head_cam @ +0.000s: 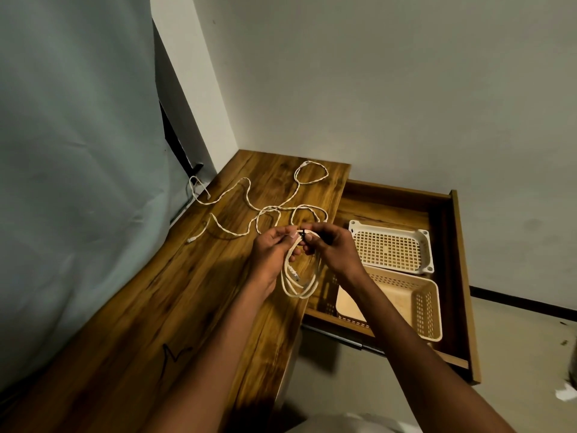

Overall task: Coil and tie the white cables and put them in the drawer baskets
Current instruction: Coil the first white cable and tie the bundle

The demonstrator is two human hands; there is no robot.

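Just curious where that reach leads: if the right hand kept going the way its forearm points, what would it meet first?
The right hand points up-left, so it would meet the left hand gripping the same coiled cable; beyond lie loose cables, though depth is uncertain.

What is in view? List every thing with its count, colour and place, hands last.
coil: one, white, hanging from both hands over the desk's right edge
tie: one, black, at the top of the coil between the fingertips
loose cable: at least one, white, sprawled on the desk beyond the hands; exact count unclear
desk: one, brown wood, left and centre
drawer: one, brown wood, open to the right of the desk
white basket: one, far end of the drawer
beige basket: one, near end of the drawer
curtain: one, pale grey, left
left hand: grip on the coil
right hand: pinching at the tie
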